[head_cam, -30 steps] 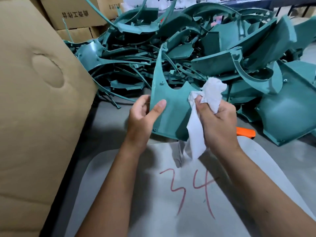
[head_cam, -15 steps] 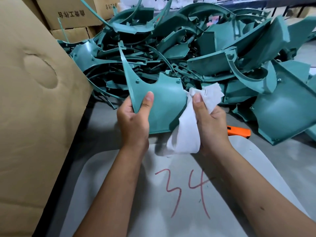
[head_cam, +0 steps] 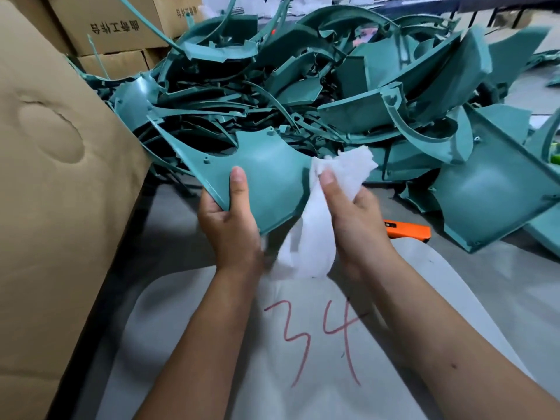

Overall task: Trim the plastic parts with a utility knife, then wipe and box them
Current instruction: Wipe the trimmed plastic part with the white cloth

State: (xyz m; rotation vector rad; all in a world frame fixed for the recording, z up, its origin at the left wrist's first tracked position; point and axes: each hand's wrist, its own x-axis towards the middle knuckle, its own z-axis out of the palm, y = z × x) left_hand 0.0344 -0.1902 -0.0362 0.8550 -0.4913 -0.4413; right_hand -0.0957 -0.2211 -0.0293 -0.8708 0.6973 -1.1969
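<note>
Box: a big cardboard box (head_cam: pixel 51 207) fills my left side, its flap leaning toward the table, with a round dent pressed into the board.
Cartons: stacked brown cartons (head_cam: pixel 112 28) with printed characters stand behind it at the top left.
Table: the grey table (head_cam: pixel 500 283) carries everything in front of me.
Left hand: my left hand (head_cam: pixel 227 221) grips the lower left edge of the part, thumb flat on its top face, fingers curled underneath.
Part: the teal part (head_cam: pixel 266 174) is held up off the table between my hands, a curved panel with a long point running up and left toward the box, a scooped notch in its far edge and small pegs on its face.
Cloth: a white cloth (head_cam: pixel 315 234) is bunched against the right edge of the part; its upper wad sticks out above my thumb and the rest hangs down toward the sheet.
Sheet: a pale sheet (head_cam: pixel 188 359) lies under my forearms with "34" (head_cam: pixel 318 338) written on it in red.
Right hand: my right hand (head_cam: pixel 353 219) has its grip pinched on the cloth, thumb pressing it to the part.
Knife: the orange knife (head_cam: pixel 409 230) lies on the table just right of my right hand, partly hidden behind it.
Pile: a heap of teal parts (head_cam: pixel 348 95) covers the far table from the box across to the right edge.
</note>
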